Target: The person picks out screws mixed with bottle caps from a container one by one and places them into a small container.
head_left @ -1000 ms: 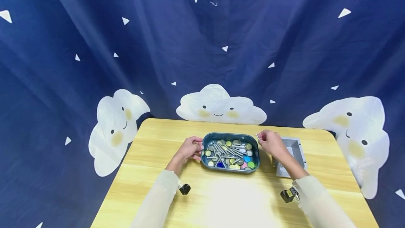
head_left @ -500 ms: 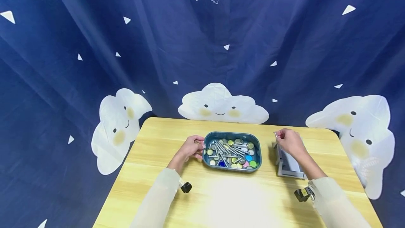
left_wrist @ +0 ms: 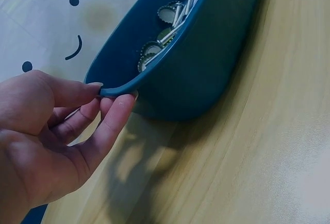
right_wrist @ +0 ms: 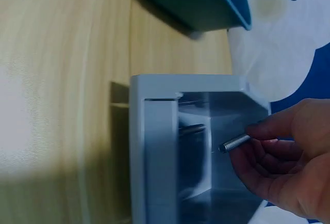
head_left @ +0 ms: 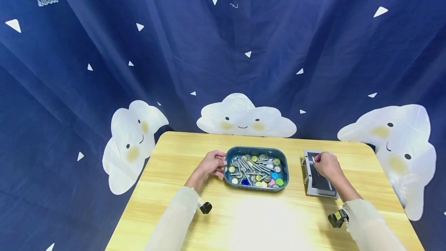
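My left hand [left_wrist: 56,136] pinches the rim of a dark teal tub [left_wrist: 180,74] at its left end, thumb over the edge and fingers outside. In the head view the tub holds a heap of silver bolts [head_left: 256,167] and several bottle caps [head_left: 279,182] in yellow, silver, blue, pink and green. My right hand [right_wrist: 289,152] pinches one bolt [right_wrist: 234,143] by thumb and fingertips, its threaded end pointing out over a grey open box [right_wrist: 160,87]. Inside that box lies another bolt [right_wrist: 192,129]. My right fingers partly cover the held bolt.
Both containers stand on a light wooden table [head_left: 188,142], the grey box to the right of the tub with a strip of tabletop between. Behind the table hangs a dark blue curtain [head_left: 195,49] with cloud faces. A small black camera sits on each wrist.
My right hand has carried the bolt from the tub's right edge rightward, then down over the grey box. My left hand stays on the tub's rim.
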A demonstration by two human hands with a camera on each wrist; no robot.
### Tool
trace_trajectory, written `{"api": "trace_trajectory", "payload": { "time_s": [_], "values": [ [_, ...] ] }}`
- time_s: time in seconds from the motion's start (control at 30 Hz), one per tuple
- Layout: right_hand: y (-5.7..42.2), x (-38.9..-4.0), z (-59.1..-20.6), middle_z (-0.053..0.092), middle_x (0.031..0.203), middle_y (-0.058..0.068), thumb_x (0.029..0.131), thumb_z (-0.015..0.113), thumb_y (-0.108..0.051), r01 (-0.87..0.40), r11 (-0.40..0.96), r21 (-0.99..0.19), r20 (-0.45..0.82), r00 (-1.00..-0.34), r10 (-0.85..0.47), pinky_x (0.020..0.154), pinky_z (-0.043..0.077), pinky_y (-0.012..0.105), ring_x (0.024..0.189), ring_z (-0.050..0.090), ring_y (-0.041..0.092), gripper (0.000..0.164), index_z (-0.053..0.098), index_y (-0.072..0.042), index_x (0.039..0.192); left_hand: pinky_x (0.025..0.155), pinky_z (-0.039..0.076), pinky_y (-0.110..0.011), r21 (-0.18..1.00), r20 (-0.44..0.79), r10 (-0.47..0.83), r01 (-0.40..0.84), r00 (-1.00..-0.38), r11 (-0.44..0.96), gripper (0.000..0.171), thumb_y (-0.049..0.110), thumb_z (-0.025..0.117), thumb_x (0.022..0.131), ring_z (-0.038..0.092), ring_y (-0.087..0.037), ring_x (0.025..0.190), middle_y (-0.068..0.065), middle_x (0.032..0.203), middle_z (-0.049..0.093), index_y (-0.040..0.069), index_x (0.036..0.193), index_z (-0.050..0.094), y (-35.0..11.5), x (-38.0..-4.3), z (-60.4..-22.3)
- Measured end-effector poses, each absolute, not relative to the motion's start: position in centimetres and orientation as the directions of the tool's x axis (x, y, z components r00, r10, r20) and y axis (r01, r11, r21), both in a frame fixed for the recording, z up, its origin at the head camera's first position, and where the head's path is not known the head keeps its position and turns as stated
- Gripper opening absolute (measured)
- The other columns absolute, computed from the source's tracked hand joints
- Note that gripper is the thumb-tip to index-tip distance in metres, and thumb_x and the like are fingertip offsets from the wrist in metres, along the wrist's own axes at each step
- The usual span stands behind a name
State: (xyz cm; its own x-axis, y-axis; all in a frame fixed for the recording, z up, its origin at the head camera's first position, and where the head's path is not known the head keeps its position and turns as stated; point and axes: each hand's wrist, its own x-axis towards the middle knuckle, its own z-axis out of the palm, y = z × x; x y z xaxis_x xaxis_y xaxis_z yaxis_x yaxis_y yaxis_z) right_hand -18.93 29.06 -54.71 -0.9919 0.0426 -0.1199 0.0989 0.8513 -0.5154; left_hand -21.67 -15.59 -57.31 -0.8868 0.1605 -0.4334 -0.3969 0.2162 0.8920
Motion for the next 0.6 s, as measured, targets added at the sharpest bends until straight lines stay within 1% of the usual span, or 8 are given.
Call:
{"api": "trace_trajectory", "payload": {
  "time_s": [0.13,0.2,0.27,0.4,0.6],
  "values": [
    [29.4,-19.1,-55.8,0.053,0.066,0.004,0.081,0.059,0.000,0.123,0.862,-0.491,-0.158,-0.986,0.051,0.054,0.037,0.027,0.065,0.050,0.022,0.019,0.055,-0.010,0.066,0.060,0.070,-0.038,0.892,-0.432,0.159,-0.395,-0.888,0.219,0.044,-0.002,0.063,0.094,0.064,-0.022,0.081,-0.014,0.112,0.062,-0.001,0.137,0.057,-15.5,-21.6,-57.3],
    [29.5,-19.1,-56.2,0.054,0.067,0.006,0.080,0.058,0.001,0.121,0.870,-0.477,-0.165,-0.985,0.047,0.054,0.038,0.028,0.066,0.050,0.024,0.017,0.056,-0.010,0.067,0.060,0.070,-0.038,0.893,-0.429,0.156,-0.391,-0.890,0.225,0.044,-0.002,0.063,0.094,0.064,-0.022,0.080,-0.014,0.112,0.062,0.000,0.137,0.058,-15.5,-21.7,-57.4],
    [29.6,-19.1,-56.6,0.058,0.070,0.009,0.079,0.059,0.000,0.112,0.875,-0.471,-0.162,-0.986,0.039,0.054,0.041,0.029,0.067,0.053,0.025,0.013,0.060,-0.007,0.069,0.061,0.070,-0.039,0.891,-0.430,0.153,-0.391,-0.890,0.229,0.044,-0.001,0.063,0.094,0.064,-0.023,0.081,-0.014,0.112,0.063,0.001,0.137,0.058,-15.4,-21.7,-57.4],
    [29.6,-19.2,-57.3,0.063,0.074,0.014,0.079,0.060,0.000,0.100,0.881,-0.463,-0.161,-0.987,0.028,0.056,0.049,0.034,0.068,0.056,0.026,0.007,0.066,-0.002,0.075,0.061,0.070,-0.040,0.891,-0.429,0.151,-0.389,-0.891,0.234,0.044,-0.001,0.064,0.094,0.065,-0.023,0.080,-0.014,0.112,0.062,0.000,0.137,0.058,-15.5,-21.6,-57.4],
    [29.5,-19.3,-58.1,0.067,0.080,0.019,0.082,0.060,-0.002,0.138,0.889,-0.437,-0.190,-0.980,0.059,0.062,0.056,0.044,0.072,0.057,0.030,0.009,0.068,0.000,0.078,0.062,0.070,-0.040,0.888,-0.435,0.149,-0.395,-0.888,0.237,0.042,-0.001,0.064,0.094,0.065,-0.023,0.080,-0.014,0.112,0.062,0.001,0.136,0.058,-15.5,-21.7,-57.5]
  ]
}}
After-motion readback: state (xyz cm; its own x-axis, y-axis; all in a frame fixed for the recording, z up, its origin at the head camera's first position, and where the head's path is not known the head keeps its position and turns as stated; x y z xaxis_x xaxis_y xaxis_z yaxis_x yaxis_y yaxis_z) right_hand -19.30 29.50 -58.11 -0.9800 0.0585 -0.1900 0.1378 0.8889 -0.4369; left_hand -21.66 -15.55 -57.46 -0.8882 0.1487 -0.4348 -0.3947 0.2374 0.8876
